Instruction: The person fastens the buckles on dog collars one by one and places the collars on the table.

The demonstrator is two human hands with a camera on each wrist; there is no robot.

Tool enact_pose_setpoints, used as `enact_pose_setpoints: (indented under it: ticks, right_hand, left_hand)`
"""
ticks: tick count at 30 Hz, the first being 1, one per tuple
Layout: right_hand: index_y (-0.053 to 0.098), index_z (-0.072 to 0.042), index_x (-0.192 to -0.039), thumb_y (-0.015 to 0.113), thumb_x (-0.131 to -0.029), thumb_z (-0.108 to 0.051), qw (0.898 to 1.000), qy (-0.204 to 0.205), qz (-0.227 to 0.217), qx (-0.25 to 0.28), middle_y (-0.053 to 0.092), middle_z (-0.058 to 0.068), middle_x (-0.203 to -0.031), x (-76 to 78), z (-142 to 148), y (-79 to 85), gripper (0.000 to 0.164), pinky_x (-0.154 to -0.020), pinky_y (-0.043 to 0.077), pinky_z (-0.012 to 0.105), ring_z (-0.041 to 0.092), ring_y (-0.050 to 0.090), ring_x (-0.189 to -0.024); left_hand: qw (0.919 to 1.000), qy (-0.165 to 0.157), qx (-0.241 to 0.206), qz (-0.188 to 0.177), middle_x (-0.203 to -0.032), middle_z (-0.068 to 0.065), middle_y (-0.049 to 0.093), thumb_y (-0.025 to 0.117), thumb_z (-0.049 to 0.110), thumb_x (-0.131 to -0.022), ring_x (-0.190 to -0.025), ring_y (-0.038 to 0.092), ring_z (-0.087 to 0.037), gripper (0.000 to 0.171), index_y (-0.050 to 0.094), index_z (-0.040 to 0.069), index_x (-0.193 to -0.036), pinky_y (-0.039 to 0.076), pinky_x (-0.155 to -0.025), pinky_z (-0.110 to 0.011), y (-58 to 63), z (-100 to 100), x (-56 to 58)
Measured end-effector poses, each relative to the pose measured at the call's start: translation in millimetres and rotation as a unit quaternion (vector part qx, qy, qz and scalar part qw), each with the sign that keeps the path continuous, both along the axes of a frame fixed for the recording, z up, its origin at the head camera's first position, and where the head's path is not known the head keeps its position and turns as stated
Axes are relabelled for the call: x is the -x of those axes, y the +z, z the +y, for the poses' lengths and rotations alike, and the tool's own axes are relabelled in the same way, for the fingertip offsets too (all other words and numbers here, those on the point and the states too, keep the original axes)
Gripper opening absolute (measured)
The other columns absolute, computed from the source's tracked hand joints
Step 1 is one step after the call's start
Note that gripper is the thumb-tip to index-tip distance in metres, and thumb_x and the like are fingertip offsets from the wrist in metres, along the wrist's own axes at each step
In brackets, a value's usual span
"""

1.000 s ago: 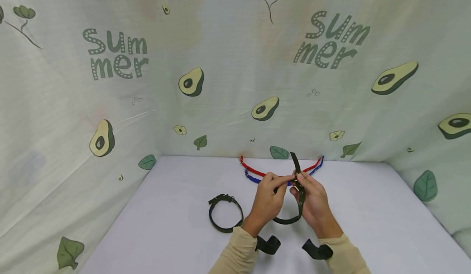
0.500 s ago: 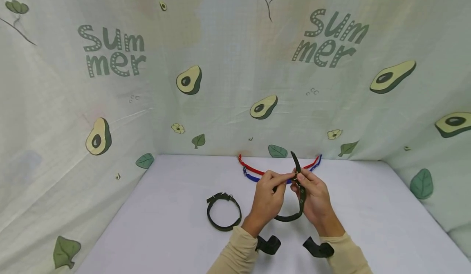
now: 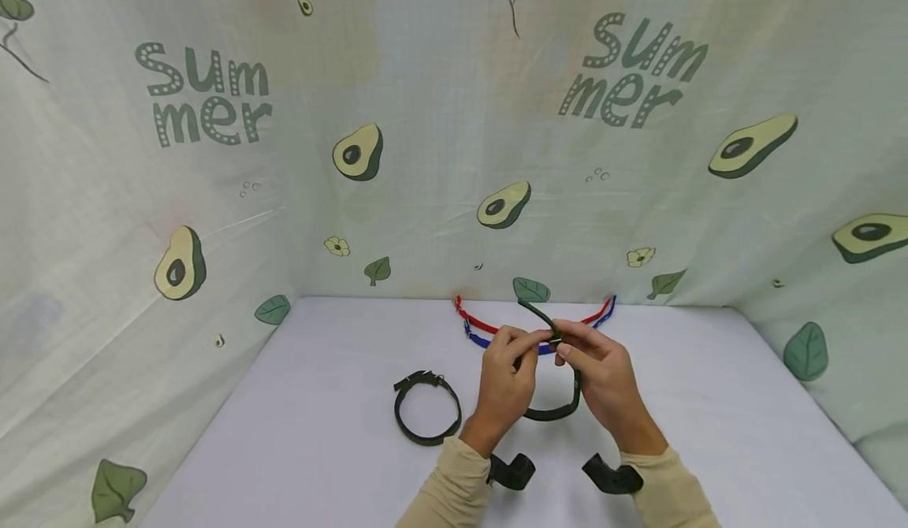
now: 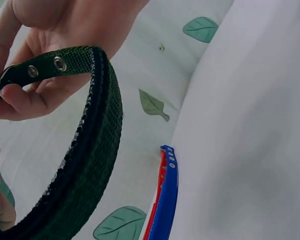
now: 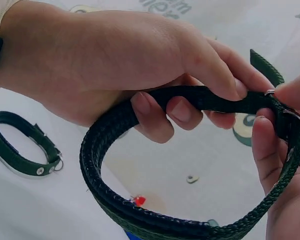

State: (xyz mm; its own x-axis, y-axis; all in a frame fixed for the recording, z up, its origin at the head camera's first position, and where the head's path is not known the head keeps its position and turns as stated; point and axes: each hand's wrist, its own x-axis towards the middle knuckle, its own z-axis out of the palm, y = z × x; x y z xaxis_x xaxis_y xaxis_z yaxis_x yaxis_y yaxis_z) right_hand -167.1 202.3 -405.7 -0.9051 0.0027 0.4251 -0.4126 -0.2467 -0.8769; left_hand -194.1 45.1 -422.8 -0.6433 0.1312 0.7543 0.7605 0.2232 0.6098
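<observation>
Both hands hold a dark green webbing collar (image 3: pixel 552 414) above the table, its strap bent into a loop. My left hand (image 3: pixel 505 382) pinches it at the metal buckle (image 5: pixel 271 92). My right hand (image 3: pixel 605 378) grips the strap close by, thumb on one side and fingers curled beneath. The strap's free end (image 5: pixel 266 66) sticks out past the buckle. Metal eyelets (image 4: pixel 60 63) show along the strap in the left wrist view, where a padded lining runs inside the loop. Only fingertips of my left hand (image 4: pixel 1 202) appear there.
A second dark green collar (image 3: pixel 459 414), buckled into a ring, lies to the left on the white table (image 3: pixel 319 433). Behind the hands lie a red collar (image 3: pixel 477 321) and a blue collar (image 3: pixel 478 340). A printed cloth (image 3: pixel 426 79) hangs behind the table.
The strap's free end has swung from nearly upright to leaning left. My right hand's fingers have shifted leftward and over the strap near the buckle. The head view has also moved slightly.
</observation>
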Motion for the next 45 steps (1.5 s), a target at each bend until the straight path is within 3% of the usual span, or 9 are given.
enact_pose_setpoints:
  ticks: [11, 16, 26, 32, 37, 45]
  right_hand:
    - [0.062, 0.010, -0.123, 0.065, -0.095, 0.002, 0.990, -0.062, 0.023, -0.125, 0.068, 0.012, -0.109, -0.9, 3, 0.9, 0.029, -0.079, 0.055, 0.027, 0.021, 0.066, -0.081]
    - [0.062, 0.007, -0.125, 0.065, -0.096, -0.001, 0.987, -0.065, 0.016, -0.146, 0.067, 0.013, -0.112, -1.9, 1, 0.7, 0.030, -0.081, 0.055, 0.027, 0.026, 0.067, -0.083]
    - [0.061, 0.006, -0.126, 0.064, -0.097, -0.001, 0.987, -0.072, 0.007, -0.145, 0.066, 0.011, -0.113, -0.4, -2, -1.7, 0.030, -0.084, 0.054, 0.026, 0.020, 0.068, -0.082]
    - [0.060, 0.008, -0.124, 0.064, -0.097, 0.001, 0.988, -0.063, 0.002, -0.144, 0.067, 0.012, -0.110, 0.2, -3, -3.0, 0.029, -0.083, 0.055, 0.026, 0.019, 0.068, -0.081]
    - [0.062, 0.006, -0.123, 0.065, -0.096, -0.001, 0.987, -0.063, 0.004, -0.148, 0.067, 0.014, -0.110, 3.7, -2, -3.2, 0.028, -0.080, 0.056, 0.028, 0.024, 0.069, -0.081]
    - [0.065, 0.004, -0.117, 0.069, -0.094, -0.003, 0.984, -0.080, -0.007, -0.162, 0.065, 0.016, -0.110, 3.8, 0, -3.4, 0.024, -0.080, 0.057, 0.030, 0.031, 0.070, -0.087]
  left_hand:
    - [0.9997, -0.013, 0.021, -0.002, -0.094, 0.000, 0.057, 0.058, 0.007, -0.101, -0.077, 0.051, -0.009, 0.022, 0.078, 0.014, -0.110, 0.045, -0.058, -0.020, 2.1, -8, 3.7]
    - [0.9997, -0.017, 0.011, -0.012, -0.095, 0.000, 0.058, 0.060, 0.008, -0.100, -0.077, 0.051, -0.009, 0.021, 0.078, 0.014, -0.108, 0.045, -0.058, -0.020, 4.2, -10, 3.4]
    - [0.9994, -0.001, 0.000, -0.036, -0.099, 0.002, 0.066, 0.066, 0.014, -0.098, -0.084, 0.058, -0.010, 0.017, 0.073, 0.013, -0.113, 0.051, -0.069, -0.026, 5.6, -14, 4.4]
    - [0.9973, -0.017, -0.018, -0.069, -0.100, 0.001, 0.068, 0.069, 0.015, -0.096, -0.077, 0.057, -0.010, 0.019, 0.071, 0.010, -0.114, 0.052, -0.064, -0.026, 7.3, -15, 4.4]
    - [0.9946, -0.033, -0.031, -0.094, -0.106, -0.002, 0.071, 0.072, 0.015, -0.094, -0.082, 0.064, -0.013, 0.021, 0.070, 0.010, -0.115, 0.054, -0.067, -0.026, 10.2, -17, 6.5]
    - [0.9818, -0.058, -0.034, -0.178, -0.107, -0.003, 0.070, 0.074, 0.020, -0.094, -0.092, 0.066, -0.014, 0.023, 0.070, 0.010, -0.114, 0.054, -0.078, -0.029, 12.1, -22, 5.6]
